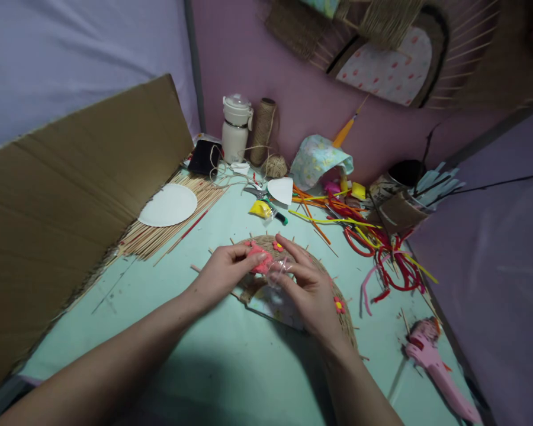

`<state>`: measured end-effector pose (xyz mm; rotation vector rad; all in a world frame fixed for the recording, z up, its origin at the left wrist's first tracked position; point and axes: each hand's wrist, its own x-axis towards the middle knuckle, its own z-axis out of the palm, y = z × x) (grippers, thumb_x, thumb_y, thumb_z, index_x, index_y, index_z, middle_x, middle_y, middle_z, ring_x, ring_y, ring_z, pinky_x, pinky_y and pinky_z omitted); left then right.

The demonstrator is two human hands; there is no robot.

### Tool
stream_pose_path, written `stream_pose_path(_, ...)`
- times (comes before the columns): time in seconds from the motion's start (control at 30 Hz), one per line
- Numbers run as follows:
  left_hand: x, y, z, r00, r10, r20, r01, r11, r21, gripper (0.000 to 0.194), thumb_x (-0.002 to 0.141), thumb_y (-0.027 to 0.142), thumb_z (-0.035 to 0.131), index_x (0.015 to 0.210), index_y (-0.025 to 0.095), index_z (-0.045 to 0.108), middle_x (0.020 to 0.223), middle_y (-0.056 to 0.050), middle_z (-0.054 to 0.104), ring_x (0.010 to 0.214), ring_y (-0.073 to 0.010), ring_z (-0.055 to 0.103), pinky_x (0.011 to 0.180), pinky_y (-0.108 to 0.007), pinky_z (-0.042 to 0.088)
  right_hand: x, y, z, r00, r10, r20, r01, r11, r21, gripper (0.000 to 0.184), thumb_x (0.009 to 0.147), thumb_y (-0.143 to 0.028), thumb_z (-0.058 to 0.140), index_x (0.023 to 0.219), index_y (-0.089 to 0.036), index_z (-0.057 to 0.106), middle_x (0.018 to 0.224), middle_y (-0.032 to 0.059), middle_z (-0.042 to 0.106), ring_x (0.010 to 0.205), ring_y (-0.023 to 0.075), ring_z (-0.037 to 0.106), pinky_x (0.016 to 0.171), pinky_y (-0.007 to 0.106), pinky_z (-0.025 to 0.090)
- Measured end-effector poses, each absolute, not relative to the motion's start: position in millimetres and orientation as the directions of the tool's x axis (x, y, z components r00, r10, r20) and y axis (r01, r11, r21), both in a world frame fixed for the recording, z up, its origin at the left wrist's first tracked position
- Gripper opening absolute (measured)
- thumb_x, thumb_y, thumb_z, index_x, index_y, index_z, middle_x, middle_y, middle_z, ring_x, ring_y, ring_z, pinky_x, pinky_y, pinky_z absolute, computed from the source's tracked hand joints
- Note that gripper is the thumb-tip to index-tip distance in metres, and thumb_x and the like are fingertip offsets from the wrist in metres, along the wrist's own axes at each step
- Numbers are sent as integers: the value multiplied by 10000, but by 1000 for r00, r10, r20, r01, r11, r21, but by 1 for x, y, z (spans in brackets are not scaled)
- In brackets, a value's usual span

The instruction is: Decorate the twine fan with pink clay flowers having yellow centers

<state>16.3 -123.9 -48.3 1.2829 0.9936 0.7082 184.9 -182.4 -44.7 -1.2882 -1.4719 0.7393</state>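
My left hand [224, 272] pinches a small pink piece [260, 258] of soft material. My right hand [308, 284] grips a clear plastic wrapper [279, 270] right beside it. Both hands hover over a round twine-wrapped craft piece [344, 322] with sticks poking from its rim and small pink flowers [339, 305] stuck on it. It lies on the pale green table [169, 313].
A cardboard sheet [71, 201] leans at the left, with a bundle of thin sticks [169, 228] and a white disc [167, 205] beside it. Pipe cleaners [382, 248] sprawl at the right, a pink glue gun [435, 367] lies near right. A bottle [236, 127] and twine spools [264, 130] stand at the back.
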Motion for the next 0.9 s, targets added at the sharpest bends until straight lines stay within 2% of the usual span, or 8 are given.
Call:
stream_pose_path(0.1,17,-125,-48,414,894,-173,129,131,983,336,804,459,635,711,150,728,790,-49,687,785,-175,580,726,-275,432,181,-183,-48,77,939,336,377,285,-881,184,814,-182,693,896,-326,774,1333,14,616,1253,225,540,1078,449,389)
stream_pose_path(0.27,19,-126,-51,367,910,-195,177,138,975,353,797,478,618,788,146,738,765,-40,692,748,-181,588,688,-277,445,174,-186,-53,77,939,336,385,283,-878,186,842,-225,678,995,-305,746,1507,28,427,1364,235,427,1072,446,401)
stream_pose_path(0.37,20,-128,-53,338,920,-201,204,137,969,350,773,479,634,711,145,718,709,-32,673,702,-178,576,652,-277,441,172,-187,-53,51,938,342,438,287,-852,108,846,-217,659,924,-253,725,1524,54,398,1374,250,411,1073,463,398)
stream_pose_path(0.5,21,-129,-57,363,900,-240,136,204,969,356,768,485,650,699,140,703,718,-35,663,694,-166,567,647,-273,431,173,-186,-51,3,937,349,506,300,-809,48,846,-198,630,808,-213,654,1540,79,367,1398,268,371,1060,467,408)
stream_pose_path(0.67,20,-127,-62,384,880,-280,72,274,959,380,780,502,652,797,128,716,759,-50,666,699,-156,553,640,-268,414,174,-187,-52,-5,940,341,513,295,-806,34,864,-214,613,840,-214,637,1582,69,275,1424,261,322,1073,460,391)
stream_pose_path(0.83,19,-125,-54,381,890,-249,119,220,968,345,771,464,668,703,127,697,690,-26,636,671,-138,527,638,-251,394,175,-187,-48,-22,962,271,497,246,-832,82,849,-235,628,768,-218,626,1540,72,368,1420,252,333,1146,469,274)
stream_pose_path(0.9,19,-123,-52,358,901,-245,124,214,969,339,756,457,681,670,129,683,653,-16,619,638,-128,511,617,-244,388,177,-186,-46,-13,980,197,432,183,-883,93,840,-246,633,751,-217,629,1539,74,371,1424,257,324,1142,460,277)
